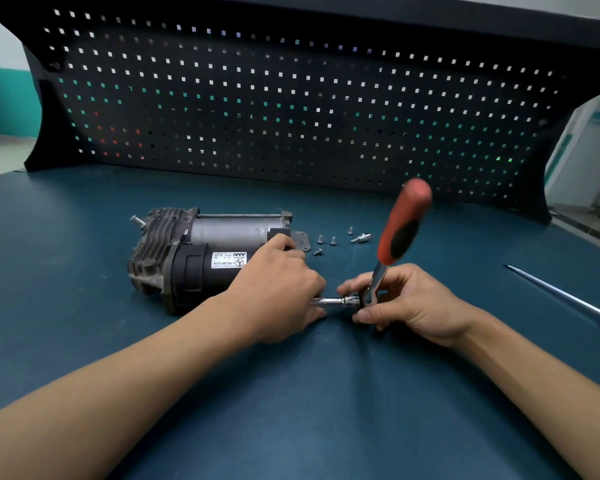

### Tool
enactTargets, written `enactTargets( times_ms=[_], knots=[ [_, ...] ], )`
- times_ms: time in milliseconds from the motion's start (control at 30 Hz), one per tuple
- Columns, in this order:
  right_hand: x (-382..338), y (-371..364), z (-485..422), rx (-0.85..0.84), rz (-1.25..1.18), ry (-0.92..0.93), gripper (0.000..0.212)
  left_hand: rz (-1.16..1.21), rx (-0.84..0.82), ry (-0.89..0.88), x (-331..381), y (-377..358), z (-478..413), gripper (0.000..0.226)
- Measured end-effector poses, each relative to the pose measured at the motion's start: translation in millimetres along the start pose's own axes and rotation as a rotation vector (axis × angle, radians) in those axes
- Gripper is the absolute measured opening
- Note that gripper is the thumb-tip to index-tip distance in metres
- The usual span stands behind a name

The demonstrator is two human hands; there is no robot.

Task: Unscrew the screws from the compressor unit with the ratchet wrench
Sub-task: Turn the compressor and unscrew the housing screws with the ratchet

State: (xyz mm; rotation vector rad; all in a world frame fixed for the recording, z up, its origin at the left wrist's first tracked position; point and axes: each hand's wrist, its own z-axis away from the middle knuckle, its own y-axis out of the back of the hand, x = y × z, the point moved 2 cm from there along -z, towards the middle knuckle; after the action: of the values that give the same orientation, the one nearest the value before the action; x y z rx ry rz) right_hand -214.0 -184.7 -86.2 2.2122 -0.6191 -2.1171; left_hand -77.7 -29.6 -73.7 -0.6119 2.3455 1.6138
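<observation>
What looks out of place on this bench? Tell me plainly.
Nothing looks damaged or spilled. Four loose screws and a small metal fitting lie scattered on the mat beside the compressor unit, uncontained, so they could roll away. A screwdriver lies near the mat's right edge.

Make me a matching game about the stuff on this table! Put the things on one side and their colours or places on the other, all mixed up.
Things:
1. ratchet wrench
2. loose screws
3. compressor unit
4. thin metal rod

Clues:
A. lies all alone, far to the right
B. has a red and black handle sticking up
C. has a white label on its black part
D. small and silver, scattered on the blue table

Pairs: 1-B, 2-D, 3-C, 4-A
</observation>
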Motion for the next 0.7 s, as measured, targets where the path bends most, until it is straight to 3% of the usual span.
enactTargets(
  times_ms=[200,500,700],
  knots=[
    [3.7,0.0,-2.6,-0.028,-0.036,0.012,0.044,0.009,-0.010,-0.011,0.2,0.6,0.4,0.037],
    [-0.2,-0.4,-0.9,-0.002,0.041,-0.005,0.035,0.017,-0.040,0.004,0.0,0.5,-0.5,0.037],
    [-3.2,0.7,1.3,0.001,0.074,-0.037,0.046,0.006,-0.062,0.033,1.5,0.8,-3.1,0.037]
  ],
)
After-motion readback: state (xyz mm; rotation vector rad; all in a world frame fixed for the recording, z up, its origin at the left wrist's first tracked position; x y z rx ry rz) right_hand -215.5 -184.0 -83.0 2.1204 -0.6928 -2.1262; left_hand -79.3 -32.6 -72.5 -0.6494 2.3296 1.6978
